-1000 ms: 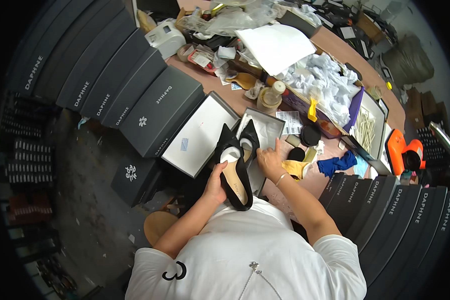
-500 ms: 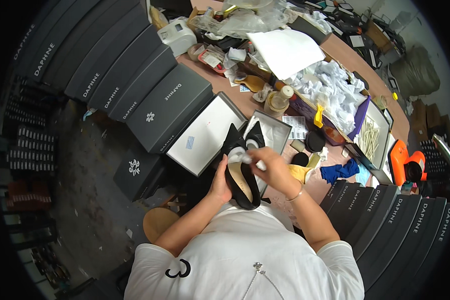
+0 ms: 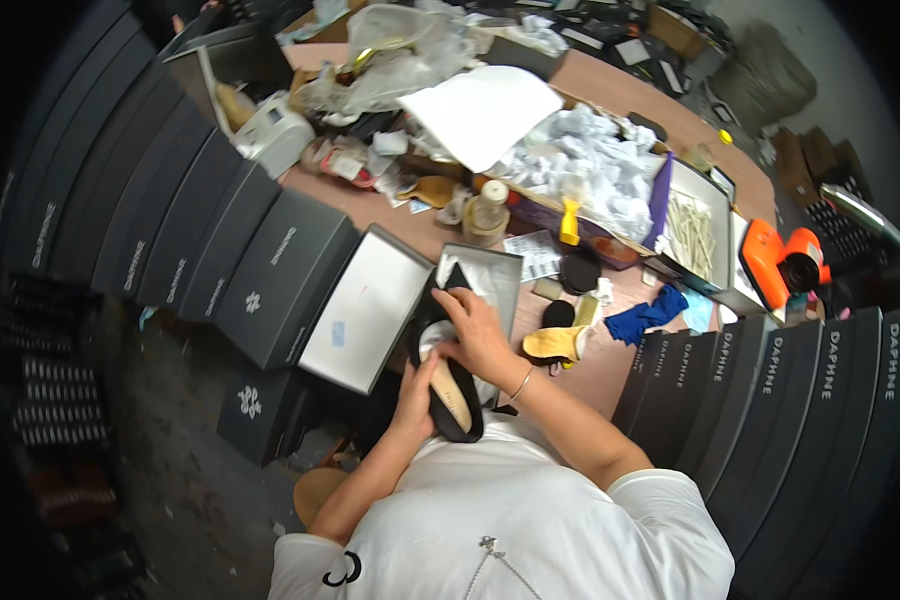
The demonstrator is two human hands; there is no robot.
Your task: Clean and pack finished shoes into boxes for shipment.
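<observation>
Close to my body I hold a black flat shoe (image 3: pixel 460 432) with a beige insole (image 3: pixel 450 395), its pointed toe facing away from me. My left hand (image 3: pixel 415 402) is closed round its left side. My right hand (image 3: pixel 478 340) is closed on the toe part, with its fingertips at the opening. White paper (image 3: pixel 433 335) shows inside the shoe's front; how deep it goes is hidden. Just beyond lies an open grey shoe box (image 3: pixel 513 268) with white tissue in it. A box lid (image 3: pixel 367 310) with a white inside rests to its left.
Stacked dark shoe boxes (image 3: pixel 280 270) stand at left, more (image 3: pixel 730 390) at right. A purple-edged box (image 3: pixel 660 205) holds crumpled white paper (image 3: pixel 580 160). A glass bottle (image 3: pixel 487 215), a yellow cloth pad (image 3: pixel 555 345), a blue cloth (image 3: pixel 648 315) and an orange tool (image 3: pixel 770 265) sit on the table.
My right hand has pushed the blurred white paper down into the shoe and now grips its toe part. The view has shifted, so the table sits further left.
</observation>
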